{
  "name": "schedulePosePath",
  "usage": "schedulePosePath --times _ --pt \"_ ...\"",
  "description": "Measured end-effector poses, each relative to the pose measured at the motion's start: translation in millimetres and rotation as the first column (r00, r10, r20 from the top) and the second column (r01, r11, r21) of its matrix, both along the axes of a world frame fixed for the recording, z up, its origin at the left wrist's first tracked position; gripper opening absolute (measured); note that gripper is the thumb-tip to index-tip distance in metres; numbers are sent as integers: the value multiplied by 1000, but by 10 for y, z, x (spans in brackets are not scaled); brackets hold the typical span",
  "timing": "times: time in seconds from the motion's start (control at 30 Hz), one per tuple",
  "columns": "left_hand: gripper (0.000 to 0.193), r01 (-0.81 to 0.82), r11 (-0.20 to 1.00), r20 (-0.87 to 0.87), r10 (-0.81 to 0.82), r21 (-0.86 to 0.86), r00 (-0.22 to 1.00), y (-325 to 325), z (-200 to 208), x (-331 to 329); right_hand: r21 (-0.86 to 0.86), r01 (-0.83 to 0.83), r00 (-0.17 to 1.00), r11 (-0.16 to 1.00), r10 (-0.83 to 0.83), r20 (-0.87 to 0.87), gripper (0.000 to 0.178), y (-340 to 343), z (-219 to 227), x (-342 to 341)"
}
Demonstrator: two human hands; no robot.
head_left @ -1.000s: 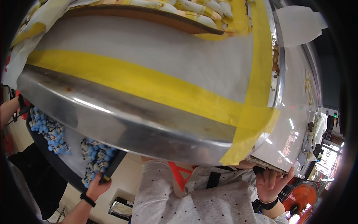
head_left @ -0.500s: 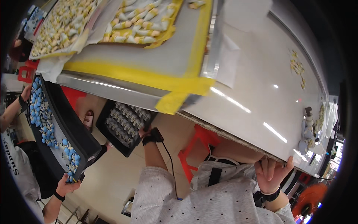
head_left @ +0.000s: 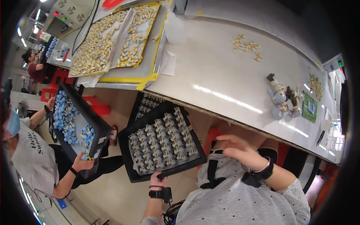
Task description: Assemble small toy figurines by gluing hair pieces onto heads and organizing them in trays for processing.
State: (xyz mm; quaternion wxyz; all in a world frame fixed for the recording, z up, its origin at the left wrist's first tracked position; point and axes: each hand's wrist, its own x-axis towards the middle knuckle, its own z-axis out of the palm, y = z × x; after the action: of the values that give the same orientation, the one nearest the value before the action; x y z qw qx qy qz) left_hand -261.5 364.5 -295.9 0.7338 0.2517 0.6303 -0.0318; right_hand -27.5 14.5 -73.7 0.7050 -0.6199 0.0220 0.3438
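My left hand (head_left: 159, 179) is closed round the near edge of a black tray (head_left: 189, 166). Rows of small grey-and-white figurines (head_left: 167, 140) stand on a pale sheet inside the tray, which hangs beside the table edge. Off the tray's right side, my right hand (head_left: 242, 150) is raised over my lap, fingers stretched out and nothing in them. Partly hidden behind the held tray is another dark tray (head_left: 134, 112) of similar figurines.
A co-worker (head_left: 32, 157) at left carries a black tray (head_left: 101, 131) of blue-headed figurines. The white table (head_left: 210, 63) bears larger figurines (head_left: 287, 99), a green board (head_left: 309, 107) and scattered small pieces (head_left: 245, 45). Trays of yellow-and-white pieces (head_left: 99, 41) lie at far left. Red stools (head_left: 98, 107) stand below.
My left hand has brought the figurine tray nearer and to the right, and a second tray now shows behind it. My right hand has left the table edge and moved left.
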Motion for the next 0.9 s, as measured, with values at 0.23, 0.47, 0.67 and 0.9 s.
schedulePosePath --times 0.23,0.47,0.67,0.9 --pt "12 -250 960 -59 244 -126 968 -282 1420 148 -177 -288 914 941 325 242 76 255 -285 -26" --pt "14 -213 974 -70 208 -75 976 -915 2004 7 35 -149 943 988 131 306 71 129 -337 -168" --pt "19 -101 994 -55 99 -36 994 -1384 2269 -142 10 -80 963 997 75 258 56 -267 -296 -302" --pt "17 -126 989 -13 127 82 992 -1794 2721 -575 205 -154 960 967 98 261 58 -519 -22 -662"
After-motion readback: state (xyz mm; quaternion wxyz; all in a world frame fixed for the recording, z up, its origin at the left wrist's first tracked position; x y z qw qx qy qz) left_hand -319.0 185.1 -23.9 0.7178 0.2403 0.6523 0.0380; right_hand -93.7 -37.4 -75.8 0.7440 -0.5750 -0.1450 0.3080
